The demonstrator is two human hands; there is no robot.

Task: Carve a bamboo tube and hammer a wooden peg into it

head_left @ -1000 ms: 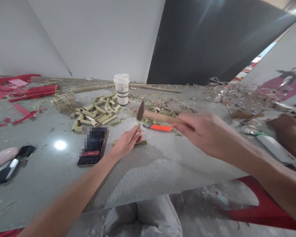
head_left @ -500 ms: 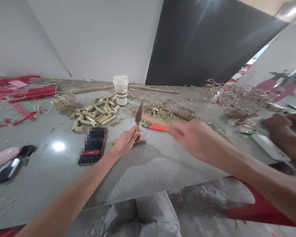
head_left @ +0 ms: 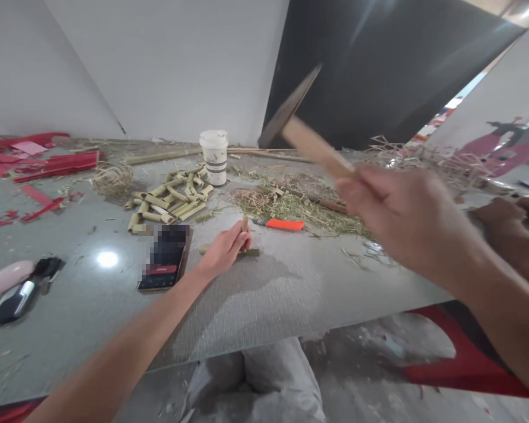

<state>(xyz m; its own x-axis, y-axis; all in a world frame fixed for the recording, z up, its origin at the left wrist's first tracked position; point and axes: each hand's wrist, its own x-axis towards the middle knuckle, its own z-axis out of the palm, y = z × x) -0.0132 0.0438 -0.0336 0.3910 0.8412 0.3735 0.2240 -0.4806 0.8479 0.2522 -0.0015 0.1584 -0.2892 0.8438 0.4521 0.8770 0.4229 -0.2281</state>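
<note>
In the head view, from where I stand, the person's right hand is up in the air over the worktop, fingers wrapped tight round the handle of a hammer. The hammer's dark head is up and to the left of that hand, in front of the black panel, well apart from anything on the worktop.

The left hand is down low, its fingers closed on a short, pale stick whose top pokes upright above them. I can't make out the stick's lower end. Just by those fingers a bamboo piece lies flat, showing on both sides of the hand.

A knife with an orange handle lies just beyond, along the near edge of a spread of shavings. To the left of that hand is a phone, with a heap of cut bamboo tubes behind it and a white lidded cup at the heap's back corner. Further left sits a woven ball. At the far right I can see a co-worker's hand.
</note>
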